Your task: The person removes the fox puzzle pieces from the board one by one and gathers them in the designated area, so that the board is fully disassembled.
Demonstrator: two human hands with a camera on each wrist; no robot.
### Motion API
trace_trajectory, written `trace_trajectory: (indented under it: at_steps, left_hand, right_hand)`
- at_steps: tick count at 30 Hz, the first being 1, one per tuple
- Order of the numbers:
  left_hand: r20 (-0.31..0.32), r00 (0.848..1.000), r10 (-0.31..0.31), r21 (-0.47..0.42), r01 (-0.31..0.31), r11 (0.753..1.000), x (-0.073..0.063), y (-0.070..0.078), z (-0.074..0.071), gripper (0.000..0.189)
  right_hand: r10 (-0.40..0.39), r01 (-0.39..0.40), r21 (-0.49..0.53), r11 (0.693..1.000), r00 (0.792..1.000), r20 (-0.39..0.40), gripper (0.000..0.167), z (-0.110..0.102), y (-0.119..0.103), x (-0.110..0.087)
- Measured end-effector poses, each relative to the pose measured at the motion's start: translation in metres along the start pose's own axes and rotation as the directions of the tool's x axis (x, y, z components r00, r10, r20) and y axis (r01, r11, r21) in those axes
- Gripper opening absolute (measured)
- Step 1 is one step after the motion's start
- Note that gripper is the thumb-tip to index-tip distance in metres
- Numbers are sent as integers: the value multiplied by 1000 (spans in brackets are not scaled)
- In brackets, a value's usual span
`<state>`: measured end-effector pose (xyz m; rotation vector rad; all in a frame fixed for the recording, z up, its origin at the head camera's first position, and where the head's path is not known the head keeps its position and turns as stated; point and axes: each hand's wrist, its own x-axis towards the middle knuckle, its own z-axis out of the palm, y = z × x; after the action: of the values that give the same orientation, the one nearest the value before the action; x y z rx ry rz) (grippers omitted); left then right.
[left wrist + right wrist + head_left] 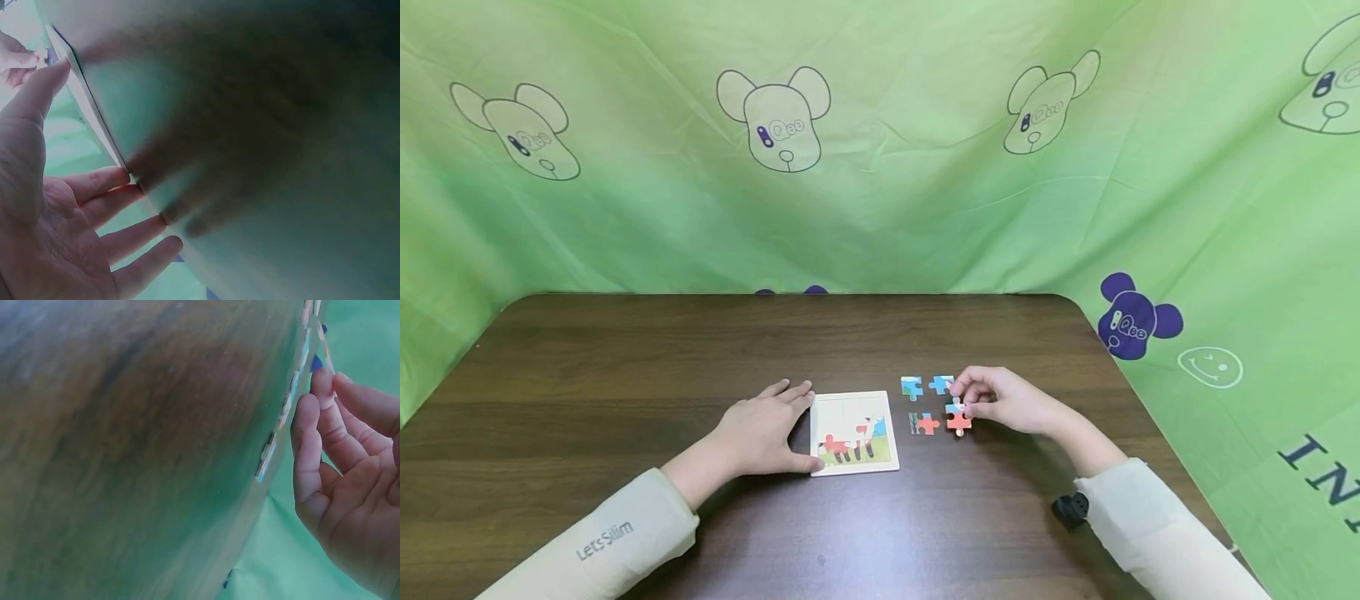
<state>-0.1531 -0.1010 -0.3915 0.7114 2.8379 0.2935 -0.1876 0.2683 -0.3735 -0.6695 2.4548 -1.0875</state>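
Observation:
My left hand (pixel 760 432) lies at the left side of a square puzzle board (pixel 895 450), thumb at its lower left corner and fingertips by its upper left. In the left wrist view, the fingers (pixel 134 247) are spread and fairly straight along the board's edge. Partly filled, the board shows an animal picture along its lower part. To its right, my right hand (pixel 1011 398) pinches a red and blue puzzle piece (pixel 958 421) between thumb and fingers. The right wrist view shows this piece (pixel 325 347) edge-on and tilted at the fingertips.
Just right of the board lie a blue and green piece (pixel 912 387), a blue piece (pixel 941 384) by my right fingers, and a red piece (pixel 927 424). The brown wooden table (pixel 625 358) ends at a green printed curtain (pixel 880 208) behind and on the sides.

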Motion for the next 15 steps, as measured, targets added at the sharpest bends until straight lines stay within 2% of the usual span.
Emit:
trace_trajectory:
  at_steps: [7,15]
  left_hand:
    - [2,1000,-6,5,6,1000,-1,1,0,96]
    - [-2,1000,-11,14,11,1000,0,0,1,97]
  right_hand:
    - [10,-10,-29,1000,1000,16,13,3,1,3]
    - [45,-45,-74,996,999,-9,8,4,1,6]
